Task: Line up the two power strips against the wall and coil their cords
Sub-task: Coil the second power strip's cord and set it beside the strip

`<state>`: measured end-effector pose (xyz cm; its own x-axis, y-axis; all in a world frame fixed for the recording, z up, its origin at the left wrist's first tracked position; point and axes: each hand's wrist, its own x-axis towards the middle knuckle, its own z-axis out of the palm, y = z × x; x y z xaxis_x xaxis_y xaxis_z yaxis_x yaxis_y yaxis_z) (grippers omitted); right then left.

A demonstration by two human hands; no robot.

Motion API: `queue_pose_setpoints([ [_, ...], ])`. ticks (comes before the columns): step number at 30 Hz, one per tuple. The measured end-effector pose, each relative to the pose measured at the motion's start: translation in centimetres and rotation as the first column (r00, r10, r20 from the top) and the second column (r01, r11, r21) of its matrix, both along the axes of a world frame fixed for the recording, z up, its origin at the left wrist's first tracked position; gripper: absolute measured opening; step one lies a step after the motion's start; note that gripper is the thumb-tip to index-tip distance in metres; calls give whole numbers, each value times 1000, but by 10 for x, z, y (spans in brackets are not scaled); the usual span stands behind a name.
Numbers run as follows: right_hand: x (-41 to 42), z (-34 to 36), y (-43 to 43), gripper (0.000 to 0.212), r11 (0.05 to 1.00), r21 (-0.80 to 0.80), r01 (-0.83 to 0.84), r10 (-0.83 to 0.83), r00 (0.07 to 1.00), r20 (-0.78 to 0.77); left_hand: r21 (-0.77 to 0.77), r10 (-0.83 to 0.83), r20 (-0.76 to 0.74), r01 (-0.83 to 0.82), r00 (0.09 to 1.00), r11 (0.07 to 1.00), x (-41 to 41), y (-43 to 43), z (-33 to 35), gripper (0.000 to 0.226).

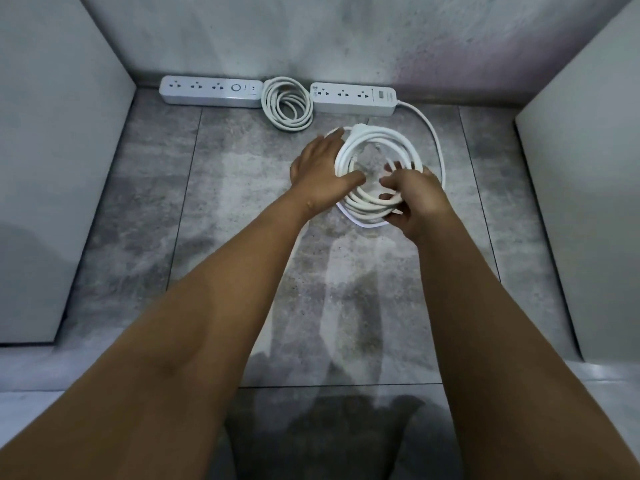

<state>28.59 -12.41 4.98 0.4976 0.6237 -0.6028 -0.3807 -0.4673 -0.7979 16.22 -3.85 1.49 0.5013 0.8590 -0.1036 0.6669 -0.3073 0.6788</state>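
White cord [379, 136] loops are gripped in your right hand's [420, 202] curled fingers, your left hand [322, 168] pressing flat-fingered just beside, likely so they cannot spring apart.

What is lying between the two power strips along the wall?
In the head view, a coil of white cord lies between the left power strip and the right power strip, filling the gap.

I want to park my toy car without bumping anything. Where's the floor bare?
Bare floor lies between the left power strip, the left panel and the left hand, and between the trailing cord and the right panel. Crowded along the wall and round the big coil.
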Motion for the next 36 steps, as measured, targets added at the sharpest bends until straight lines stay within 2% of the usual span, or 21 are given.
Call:
queue_pose_setpoints([
  [3, -3, -1, 0, 31, 999, 44, -10, 8, 999, 43, -25, 59, 88, -57, 994, 998, 1, -1, 2, 76],
  [9, -5, -3, 0, 33, 997, 69, 20, -29, 990, 135, 23, 37, 138, -40, 990, 999, 2, -3, 5, 68],
  [15, 0, -1, -1, 28, 1000, -12, -10, 11, 995, 102, 33, -38, 14, 37, 999, 999, 1, -4, 8, 71],
  [19, -1, -1, -1, 21, 1000, -7, 4, -3, 997, 79, 27, -18, 102, 15, 995, 1000, 1, -6, 8, 43],
  [23, -7, -10, -1, 21, 994, 28, 102, -103, 994, 39, -141, 4, 207, 26, 978, 990, 1, -7, 13, 34],
  [26, -9, -15, 1, 17, 991, 48, 123, -125, 991, 38, -302, 146, 295, -53, 944, 952, 5, -8, 16, 36],
  [29, -5, -17, 5, 25, 995, 46, 92, -97, 990, 105, -579, 406, 419, -105, 812, 808, 10, -9, 21, 39],
  [31, 0, -15, 8, 31, 999, 13, 45, -46, 985, 165, -731, 539, 460, -44, 705, 681, 13, -10, 24, 44],
  [32, 2, -15, 9, 34, 1000, -14, 19, -16, 979, 204, -764, 567, 464, -16, 680, 644, 13, -9, 25, 47],
  [34, 7, -15, 12, 38, 999, -48, -12, 26, 954, 298, -765, 545, 454, -6, 705, 644, 12, -8, 25, 49],
  [36, 10, -12, 14, 38, 999, -37, -21, 33, 931, 363, -708, 452, 411, -35, 791, 706, 11, -7, 24, 45],
])
